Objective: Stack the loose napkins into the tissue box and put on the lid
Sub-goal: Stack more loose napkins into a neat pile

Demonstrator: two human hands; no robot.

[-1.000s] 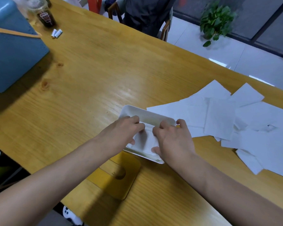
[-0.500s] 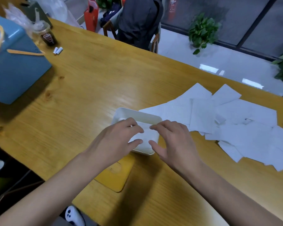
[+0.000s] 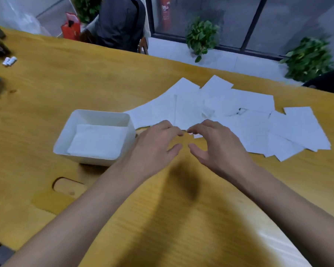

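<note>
Box (image 3: 66,137): sitting uncovered on the worktop (image 3: 89,81), just left of the left hand.
Stack (image 3: 98,143): lying flat inside the box, covering most of its floor.
Napkins (image 3: 245,120): lying spread and overlapping on the worktop, right of the box and beyond both hands.
Lid (image 3: 50,201): lying flat near the worktop's front edge, in front of the box, slot facing up.
Left hand (image 3: 154,149): hovering beside the box's right wall, fingers loosely curved, thumb apart from them, gripping nothing.
Right hand (image 3: 218,147): facing the left hand, fingers curved, thumb apart, gripping nothing. Its fingertips are reaching the near edge of the napkins, but I cannot tell whether they touch.
</note>
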